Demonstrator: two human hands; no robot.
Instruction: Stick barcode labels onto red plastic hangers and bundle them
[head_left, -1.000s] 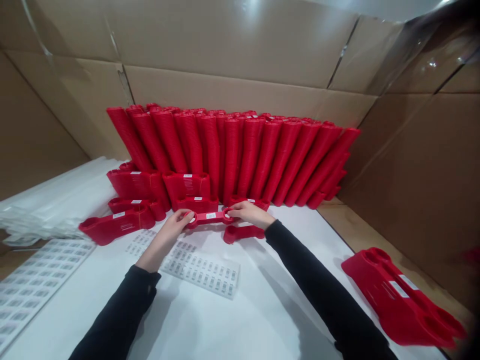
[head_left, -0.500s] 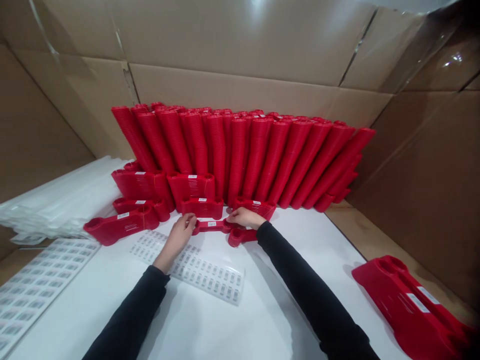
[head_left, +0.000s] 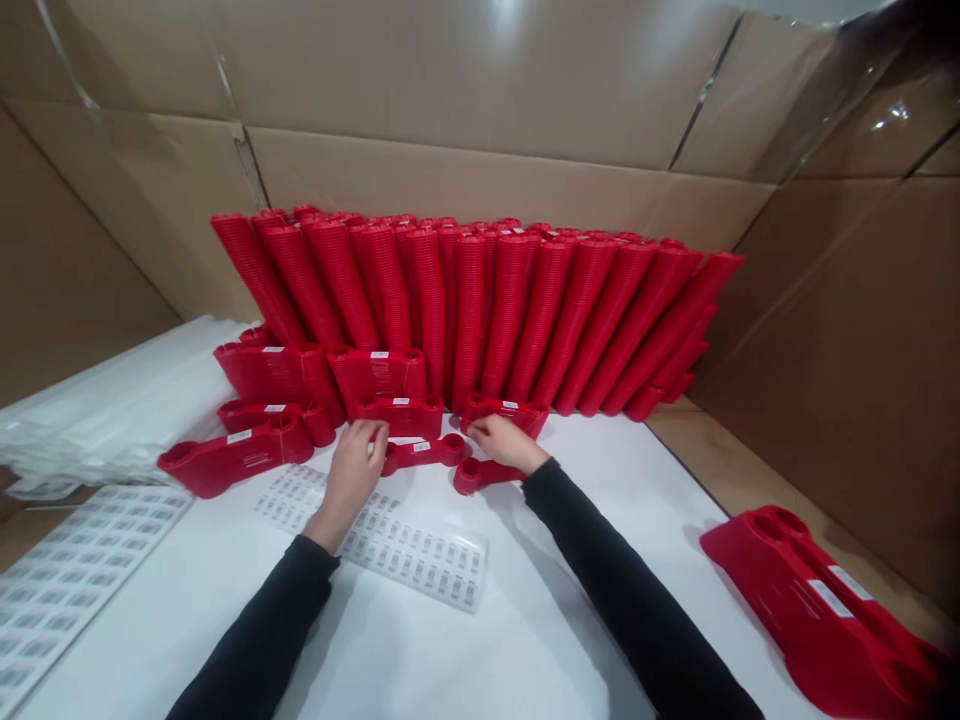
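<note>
A dumbbell-shaped red plastic part (head_left: 424, 452) with a white barcode label lies flat on the white table. My left hand (head_left: 352, 480) is beside its left end, fingers curled and thumb close to them; anything between the fingertips is hidden. To the right, my right hand (head_left: 506, 442) is closed in a pinch, apart from the part's right end and in front of a short labelled red stack (head_left: 534, 420). What its fingers hold, if anything, I cannot make out. Another red part (head_left: 480, 475) lies below the right hand. A sheet of barcode labels (head_left: 420, 550) lies under my left wrist.
Tall stacks of red parts (head_left: 469, 310) lean along the cardboard wall (head_left: 480, 170). Shorter labelled stacks (head_left: 240, 450) stand at left. Clear plastic bags (head_left: 112, 400) and another label sheet (head_left: 75, 580) lie at far left. Labelled red stacks (head_left: 810, 610) lie at right.
Both hands have come off the ends of the middle red part, the right one moving slightly right. That part now lies a little tilted, its right end in plain sight.
</note>
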